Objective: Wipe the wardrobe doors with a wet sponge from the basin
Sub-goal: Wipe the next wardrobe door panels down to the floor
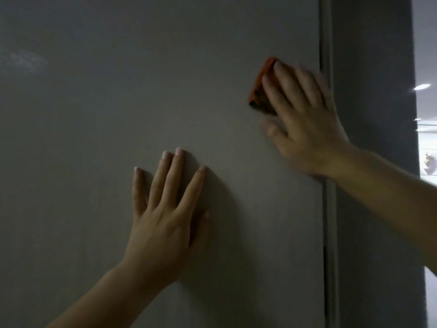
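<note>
The left hand lies flat on the grey wardrobe door, low near its middle, with its fingers straight and spread. Higher up, by the door's right edge, the right hand presses an orange sponge against the door with straight fingers.

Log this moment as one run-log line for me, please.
step: wiping | right hand: pressing orange sponge block on matte grey wardrobe door, near right edge | left hand: flat on door

The left hand lies flat on the wardrobe door, lower left of the right hand, which presses the sponge near the door's right edge.
</note>
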Available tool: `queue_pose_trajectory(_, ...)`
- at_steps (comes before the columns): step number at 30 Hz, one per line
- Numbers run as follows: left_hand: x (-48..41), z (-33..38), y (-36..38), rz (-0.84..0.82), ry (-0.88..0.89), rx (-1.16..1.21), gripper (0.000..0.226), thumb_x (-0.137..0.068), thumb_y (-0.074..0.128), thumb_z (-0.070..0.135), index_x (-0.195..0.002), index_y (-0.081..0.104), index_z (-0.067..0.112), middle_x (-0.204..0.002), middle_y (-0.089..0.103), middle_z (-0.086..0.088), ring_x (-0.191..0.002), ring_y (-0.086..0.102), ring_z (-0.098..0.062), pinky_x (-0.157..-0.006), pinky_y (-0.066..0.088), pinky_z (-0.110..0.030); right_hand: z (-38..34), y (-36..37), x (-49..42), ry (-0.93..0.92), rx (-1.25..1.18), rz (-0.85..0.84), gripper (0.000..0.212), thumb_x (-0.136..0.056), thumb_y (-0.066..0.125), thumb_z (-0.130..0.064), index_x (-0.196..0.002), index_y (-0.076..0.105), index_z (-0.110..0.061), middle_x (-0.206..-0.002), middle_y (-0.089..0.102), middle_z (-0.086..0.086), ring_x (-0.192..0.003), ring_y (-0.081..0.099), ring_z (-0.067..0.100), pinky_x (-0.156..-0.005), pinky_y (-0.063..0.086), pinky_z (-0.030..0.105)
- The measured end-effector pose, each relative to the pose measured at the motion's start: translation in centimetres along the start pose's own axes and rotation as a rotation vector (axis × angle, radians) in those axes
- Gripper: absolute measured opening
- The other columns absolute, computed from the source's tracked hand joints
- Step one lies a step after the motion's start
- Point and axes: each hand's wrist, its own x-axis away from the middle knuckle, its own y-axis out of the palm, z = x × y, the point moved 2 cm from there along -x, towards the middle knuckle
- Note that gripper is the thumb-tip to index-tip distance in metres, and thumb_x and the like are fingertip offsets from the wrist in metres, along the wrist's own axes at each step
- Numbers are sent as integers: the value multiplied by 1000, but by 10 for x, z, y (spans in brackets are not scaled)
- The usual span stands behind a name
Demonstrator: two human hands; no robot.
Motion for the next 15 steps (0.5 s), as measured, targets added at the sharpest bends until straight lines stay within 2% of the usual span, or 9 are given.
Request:
queue_pose_trajectory(2, 12, 3, 1, -7, -8, 15, 66, -101, 33, 51, -160, 29, 20, -170, 10, -17, -158, 1, -34, -121, 1, -68, -27, 3, 61, -141, 5, -63, 73, -98, 35, -52, -160, 27, -14, -168, 20, 14, -154, 17, 42, -122, 14, 62)
queue_pose_trajectory(5, 32, 8, 5, -31, -22, 35, 68, -100, 34, 50, -160, 29, 20, -170, 8, -17, -158, 0, -35, -120, 1, -72, -48, 3, 125, -356, -5, -205, 68, -105, 22, -56, -163, 20, -19, -170, 14, 9, -156, 12, 39, -124, 14, 60)
queue_pose_trajectory(6, 37, 10, 6, -31, -28, 42, 68, -100, 34, 50, -160, 29, 19, -170, 9, -17, -158, 0, -36, -119, 1, -72, -44, 3, 122, -362, -5, -203, 67, -106, 19, -56, -163, 20, -20, -170, 14, 9, -156, 13, 38, -124, 15, 59)
queue_pose_trajectory(8, 44, 12, 8, -17, -33, 54, 67, -100, 36, 48, -159, 32, 17, -170, 11, -17, -158, 3, -36, -119, 3, -73, -29, 3, 97, -222, 3, -179, 68, -105, 18, -54, -162, 21, -19, -170, 16, 8, -156, 14, 38, -124, 15, 60)
queue_pose_trajectory(11, 46, 12, 10, 0, -40, 64, 67, -99, 38, 46, -159, 33, 17, -169, 13, -18, -158, 4, -36, -118, 5, -73, -26, 1, 80, -39, -16, -163, 72, -103, 19, -57, -163, 16, -16, -171, 9, 10, -157, 4, 38, -124, 11, 63)
queue_pose_trajectory(15, 49, 11, 11, -4, -36, 79, 68, -99, 38, 46, -160, 31, 16, -170, 11, -17, -158, 2, -37, -119, 4, -73, -72, 10, 176, -235, -35, -190, 78, -97, 39, -56, -161, 18, -16, -170, 14, 12, -154, 13, 43, -122, 14, 65)
